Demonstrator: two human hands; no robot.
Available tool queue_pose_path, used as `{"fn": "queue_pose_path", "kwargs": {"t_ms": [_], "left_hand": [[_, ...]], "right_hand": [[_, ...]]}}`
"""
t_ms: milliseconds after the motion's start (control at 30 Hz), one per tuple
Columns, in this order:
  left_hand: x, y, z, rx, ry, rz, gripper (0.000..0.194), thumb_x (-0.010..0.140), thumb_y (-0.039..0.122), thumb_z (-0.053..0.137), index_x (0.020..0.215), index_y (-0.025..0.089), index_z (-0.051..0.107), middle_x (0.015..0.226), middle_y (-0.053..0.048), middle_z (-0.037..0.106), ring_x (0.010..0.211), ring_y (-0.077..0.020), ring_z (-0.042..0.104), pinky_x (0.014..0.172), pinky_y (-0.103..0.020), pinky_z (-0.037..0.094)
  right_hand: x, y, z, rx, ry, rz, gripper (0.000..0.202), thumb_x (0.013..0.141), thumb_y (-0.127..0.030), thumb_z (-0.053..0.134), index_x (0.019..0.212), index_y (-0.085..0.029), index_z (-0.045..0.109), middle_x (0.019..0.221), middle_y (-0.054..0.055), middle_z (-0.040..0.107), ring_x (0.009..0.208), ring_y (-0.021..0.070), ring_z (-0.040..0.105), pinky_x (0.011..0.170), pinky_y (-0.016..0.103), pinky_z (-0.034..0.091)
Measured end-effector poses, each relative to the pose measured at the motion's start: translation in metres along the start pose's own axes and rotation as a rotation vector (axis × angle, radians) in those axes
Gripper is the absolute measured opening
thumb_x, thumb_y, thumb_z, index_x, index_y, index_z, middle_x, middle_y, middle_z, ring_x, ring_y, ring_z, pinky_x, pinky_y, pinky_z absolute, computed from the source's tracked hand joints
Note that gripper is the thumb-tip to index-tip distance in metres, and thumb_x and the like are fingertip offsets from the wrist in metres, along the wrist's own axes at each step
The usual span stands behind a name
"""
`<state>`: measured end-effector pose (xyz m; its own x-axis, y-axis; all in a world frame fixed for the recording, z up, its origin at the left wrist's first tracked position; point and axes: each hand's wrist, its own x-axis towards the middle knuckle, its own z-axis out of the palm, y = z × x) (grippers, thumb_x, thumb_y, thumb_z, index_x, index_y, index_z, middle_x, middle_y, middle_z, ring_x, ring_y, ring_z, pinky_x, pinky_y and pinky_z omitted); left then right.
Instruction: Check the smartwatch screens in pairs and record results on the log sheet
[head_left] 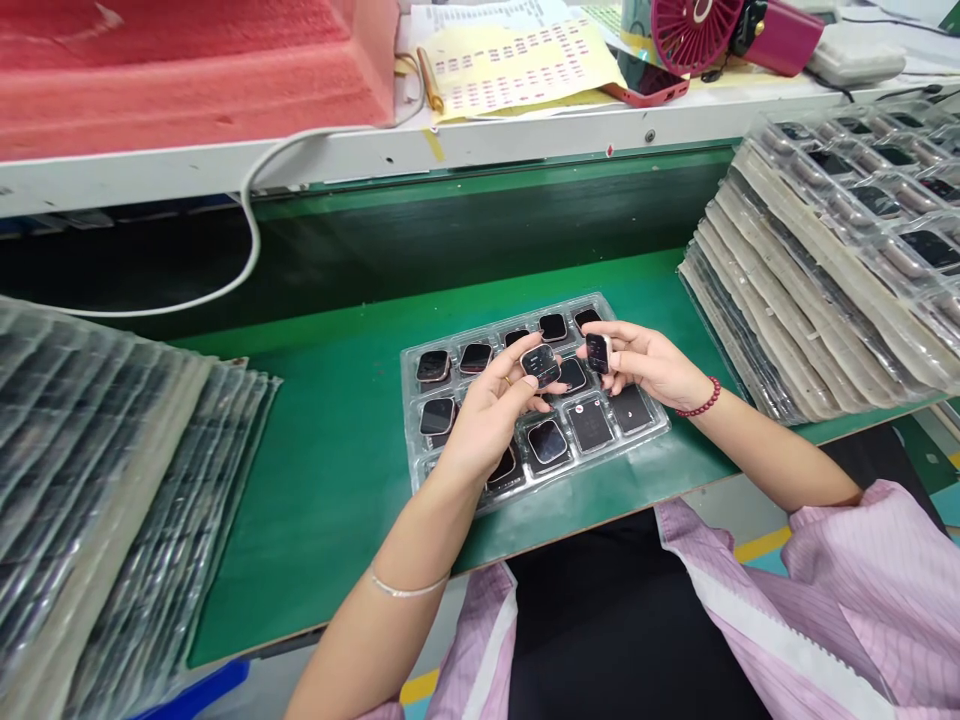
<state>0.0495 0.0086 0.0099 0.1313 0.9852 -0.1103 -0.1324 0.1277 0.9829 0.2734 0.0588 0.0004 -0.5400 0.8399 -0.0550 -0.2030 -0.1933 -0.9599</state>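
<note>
My left hand [496,400] holds a smartwatch body [541,367] between thumb and fingers, its dark screen facing up. In my right hand [646,362] is a second smartwatch body [598,353], pinched upright at its edge. Both hands hover over a clear plastic tray [414,462] on the green work surface. Several watch bodies sit in its pockets, among them one at the back left [433,366] and one at the front [547,441]. Two front right pockets show flat dark bottoms [591,424] with no watch in them. My left hand hides part of the tray.
Stacked trays [112,500] stand at the left, and a taller stack holding watches [840,270] is at the right. Above the green mat [322,480], a white shelf [525,130] carries red foam [187,80], papers [517,65], a phone [649,80] and a fan [697,30]. A white cable [255,230] hangs down.
</note>
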Motion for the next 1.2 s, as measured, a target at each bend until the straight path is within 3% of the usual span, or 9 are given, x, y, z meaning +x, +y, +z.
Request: {"fn": "queue_pose_path", "kwargs": {"t_ms": [167,500,867,1200], "left_hand": [[0.0016,-0.0041,-0.0021,-0.010,0.007,0.018,0.056,0.084,0.030,0.067,0.137,0.023,0.053,0.114,-0.009,0.070,0.086,-0.0202,0.074,0.064,-0.025,0.056],[0.0000,-0.0025,-0.0022,0.031,-0.012,0.007,0.056,0.085,0.027,0.066,0.139,0.023,0.051,0.118,-0.009,0.069,0.090,-0.0203,0.074,0.069,-0.026,0.055],[0.0010,-0.0018,0.0035,-0.002,-0.012,0.025,0.055,0.081,0.022,0.064,0.135,0.021,0.054,0.113,-0.010,0.069,0.084,-0.0188,0.074,0.064,-0.025,0.053],[0.0017,0.0016,0.0010,0.037,0.006,0.041,0.056,0.080,0.026,0.067,0.134,0.020,0.055,0.091,-0.003,0.066,0.087,-0.0232,0.075,0.065,-0.027,0.053]], "right_hand": [[0.0015,-0.0021,-0.0029,0.088,0.021,0.027,0.049,0.076,-0.026,0.078,0.122,-0.017,0.063,0.111,0.008,0.073,0.052,0.0039,0.055,0.050,0.018,0.053],[0.0035,-0.0010,-0.0027,0.075,0.052,-0.003,0.049,0.072,-0.029,0.081,0.118,-0.016,0.065,0.111,0.009,0.074,0.047,0.0021,0.049,0.045,0.016,0.048],[-0.0035,-0.0066,-0.0008,0.072,0.101,0.010,0.047,0.073,-0.025,0.081,0.117,-0.018,0.067,0.110,0.009,0.074,0.048,0.0034,0.047,0.046,0.019,0.045],[0.0035,-0.0004,-0.0023,0.106,0.094,-0.008,0.052,0.068,-0.028,0.084,0.117,-0.018,0.067,0.109,0.009,0.075,0.045,0.0029,0.050,0.043,0.017,0.048]]}}
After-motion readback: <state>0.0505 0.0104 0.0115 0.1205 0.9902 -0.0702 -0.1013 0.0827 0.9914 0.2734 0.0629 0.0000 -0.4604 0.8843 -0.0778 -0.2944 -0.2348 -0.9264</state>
